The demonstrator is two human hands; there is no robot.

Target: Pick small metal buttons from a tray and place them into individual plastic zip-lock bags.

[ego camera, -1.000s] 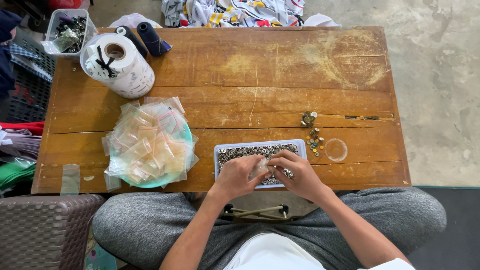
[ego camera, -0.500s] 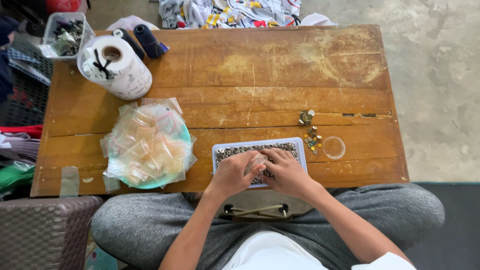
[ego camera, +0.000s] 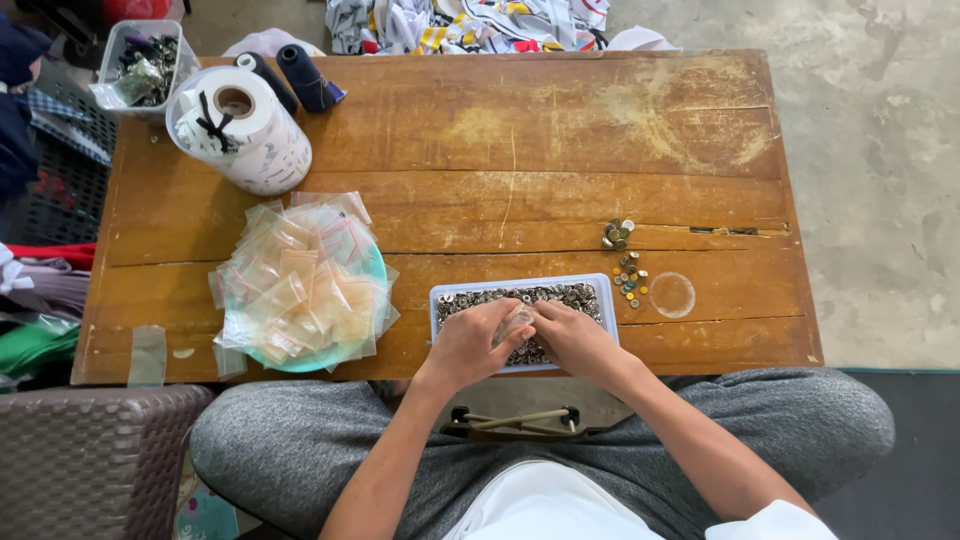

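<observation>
Over the near edge of the wooden surface (ego camera: 560, 140), your left hand (ego camera: 470, 345) and right hand (ego camera: 575, 340) meet above the white tray of metal buttons (ego camera: 570, 293), fingers pinched together on a small clear bag (ego camera: 516, 322), seemingly mid-filling.

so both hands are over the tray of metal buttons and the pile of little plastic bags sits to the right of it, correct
Not quite. Both hands, left hand and right hand, are over the tray of metal buttons, but the pile of little plastic bags sits to the left of it, on a green plate. The head view shows this.
</observation>
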